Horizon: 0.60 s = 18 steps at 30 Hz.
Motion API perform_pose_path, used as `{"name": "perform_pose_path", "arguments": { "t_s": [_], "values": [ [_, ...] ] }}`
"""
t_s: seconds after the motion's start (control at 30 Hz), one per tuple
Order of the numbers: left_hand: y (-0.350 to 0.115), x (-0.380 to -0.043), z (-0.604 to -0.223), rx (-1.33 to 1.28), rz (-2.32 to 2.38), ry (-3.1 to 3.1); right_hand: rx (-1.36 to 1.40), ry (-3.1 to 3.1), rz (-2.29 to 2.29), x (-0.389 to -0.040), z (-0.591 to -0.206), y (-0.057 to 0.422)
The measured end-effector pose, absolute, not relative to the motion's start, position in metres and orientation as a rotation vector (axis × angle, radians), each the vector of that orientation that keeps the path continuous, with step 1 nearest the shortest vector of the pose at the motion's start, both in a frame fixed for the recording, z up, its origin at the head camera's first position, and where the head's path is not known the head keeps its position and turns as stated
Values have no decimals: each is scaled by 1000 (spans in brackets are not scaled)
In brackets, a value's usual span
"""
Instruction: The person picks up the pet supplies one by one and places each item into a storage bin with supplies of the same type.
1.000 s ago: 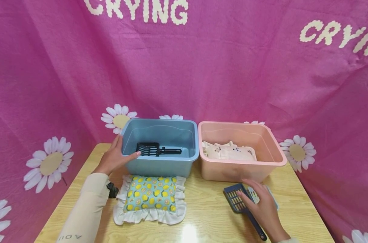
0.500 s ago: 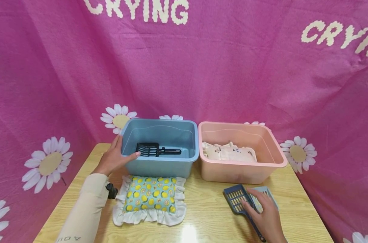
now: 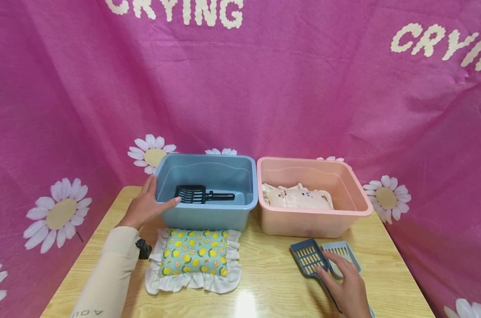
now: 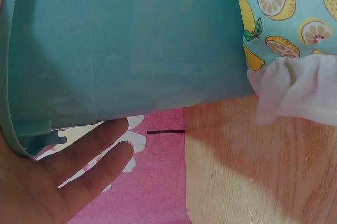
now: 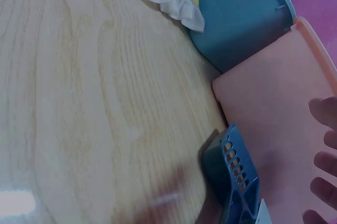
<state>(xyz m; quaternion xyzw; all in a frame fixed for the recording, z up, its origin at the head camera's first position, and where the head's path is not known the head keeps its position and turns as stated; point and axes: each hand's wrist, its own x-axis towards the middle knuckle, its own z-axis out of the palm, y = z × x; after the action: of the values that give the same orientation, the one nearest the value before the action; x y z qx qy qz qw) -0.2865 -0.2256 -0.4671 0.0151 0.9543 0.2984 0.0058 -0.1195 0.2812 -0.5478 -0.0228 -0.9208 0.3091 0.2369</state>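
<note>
Black scoop [image 3: 204, 194] in blue bin [image 3: 206, 218], cream pillow [image 3: 298, 199] in pink bin [image 3: 304, 224], hands [image 3: 145, 206] [image 3: 345, 282] spread, gripping nothing

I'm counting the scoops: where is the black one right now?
In the head view, the black scoop lies inside the blue bin, near the left hand and left of the pink bin.
</note>
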Motion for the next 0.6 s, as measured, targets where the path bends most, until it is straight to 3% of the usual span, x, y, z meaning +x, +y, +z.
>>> {"name": "perform_pose_path", "arguments": {
  "t_s": [0.6],
  "values": [
    [-226,-287,-468,35,975,2964,-176,-2561,841,-102,-573,291]
  ]
}}
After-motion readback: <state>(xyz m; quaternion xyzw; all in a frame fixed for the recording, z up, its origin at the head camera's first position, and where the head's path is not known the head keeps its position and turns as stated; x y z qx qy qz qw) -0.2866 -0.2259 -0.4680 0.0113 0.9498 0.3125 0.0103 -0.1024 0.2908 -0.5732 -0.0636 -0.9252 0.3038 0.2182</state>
